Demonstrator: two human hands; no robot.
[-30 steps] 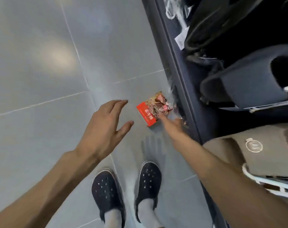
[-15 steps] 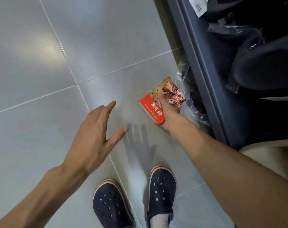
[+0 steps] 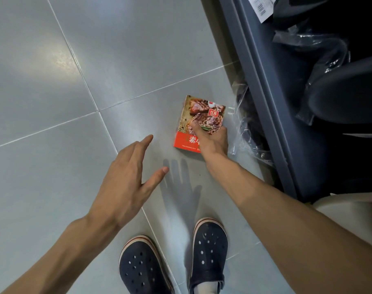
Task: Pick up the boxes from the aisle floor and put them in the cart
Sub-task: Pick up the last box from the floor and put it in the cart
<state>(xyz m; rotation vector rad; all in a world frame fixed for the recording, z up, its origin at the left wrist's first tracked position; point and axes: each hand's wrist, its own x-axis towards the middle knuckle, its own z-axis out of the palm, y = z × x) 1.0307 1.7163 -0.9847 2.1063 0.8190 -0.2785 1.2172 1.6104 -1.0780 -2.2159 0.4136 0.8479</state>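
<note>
Gripping a red boxed food pack [image 3: 199, 122] at the foot of a dark shelf unit [image 3: 263, 107], the person's right hand [image 3: 212, 141] has closed on it: the thumb presses across the printed steak picture while the other fingers wrap the box's right edge. A second ago that hand was only touching the pack as it lay flat and askew on the grey tiled floor [image 3: 96, 60]; half a second ago the fingers had just curled round it. Now the box's picture face stands turned more squarely toward the head camera, which suggests it is tipped up off the tiles, though whether its lower red edge has left the floor cannot be told. The left hand [image 3: 125, 181] hovers apart over the tiles throughout, fingers spread wide and holding nothing. Crumpled clear plastic wrapping [image 3: 244, 132] lies just beside the box, against the shelf base. Two dark clogs [image 3: 174, 259] stand below. No cart appears in this view, so the pick-up looks secured and the carry to the cart remains.
</note>
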